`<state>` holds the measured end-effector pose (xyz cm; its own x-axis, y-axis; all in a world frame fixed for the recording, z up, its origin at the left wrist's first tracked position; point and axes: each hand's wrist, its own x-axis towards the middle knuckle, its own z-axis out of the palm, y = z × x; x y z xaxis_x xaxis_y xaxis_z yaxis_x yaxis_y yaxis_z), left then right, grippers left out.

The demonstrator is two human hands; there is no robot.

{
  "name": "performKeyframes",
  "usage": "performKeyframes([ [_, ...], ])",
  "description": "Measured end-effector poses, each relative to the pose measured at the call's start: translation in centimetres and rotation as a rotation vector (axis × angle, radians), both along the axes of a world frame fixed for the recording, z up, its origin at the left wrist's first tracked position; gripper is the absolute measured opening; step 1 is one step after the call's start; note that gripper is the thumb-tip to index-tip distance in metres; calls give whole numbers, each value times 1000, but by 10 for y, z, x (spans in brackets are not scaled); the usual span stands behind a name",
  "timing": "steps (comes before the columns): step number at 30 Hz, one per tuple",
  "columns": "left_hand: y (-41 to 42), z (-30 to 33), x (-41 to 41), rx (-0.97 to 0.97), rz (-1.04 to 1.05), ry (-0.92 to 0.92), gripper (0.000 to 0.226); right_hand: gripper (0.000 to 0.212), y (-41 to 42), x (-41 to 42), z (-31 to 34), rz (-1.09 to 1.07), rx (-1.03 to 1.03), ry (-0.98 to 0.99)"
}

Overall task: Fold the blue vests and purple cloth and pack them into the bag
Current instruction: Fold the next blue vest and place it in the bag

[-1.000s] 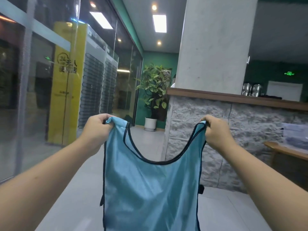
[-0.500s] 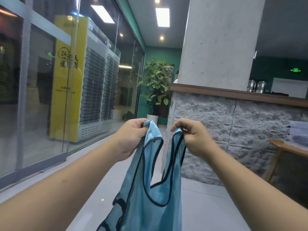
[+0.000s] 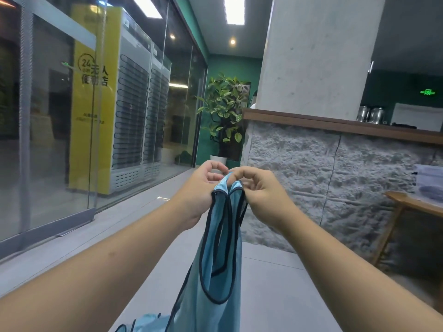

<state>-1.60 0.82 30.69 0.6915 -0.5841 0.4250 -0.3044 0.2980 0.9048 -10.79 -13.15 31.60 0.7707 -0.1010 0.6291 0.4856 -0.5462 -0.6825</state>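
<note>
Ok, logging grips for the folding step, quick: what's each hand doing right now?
Left hand: pinching one shoulder strap of the blue vest.
Right hand: pinching the other strap, right beside the left.

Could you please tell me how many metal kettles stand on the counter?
2: metal kettles side by side at the counter's far right end; others may be hidden.

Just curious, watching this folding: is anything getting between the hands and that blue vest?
No. Both the left hand and the right hand already pinch the blue vest at its straps, brought together. It hangs free below them. The bag is not in view.
</note>
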Motion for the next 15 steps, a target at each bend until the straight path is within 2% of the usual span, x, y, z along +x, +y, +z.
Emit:
performKeyframes([
  [3,-8,-7,-3,76,84,-95,36,30,3,5,-2,-56,-38,34],
  [9,-7,-25,4,66,143,-66,46,33,0,5,1,-189,-142,91],
  [12,-1,-41,0,-5,218,-86,33,38,-6,7,-1,-292,-137,98],
  [15,7,-67,-2,-72,342,-282,18,39,-15,7,-2,-364,-97,127],
])
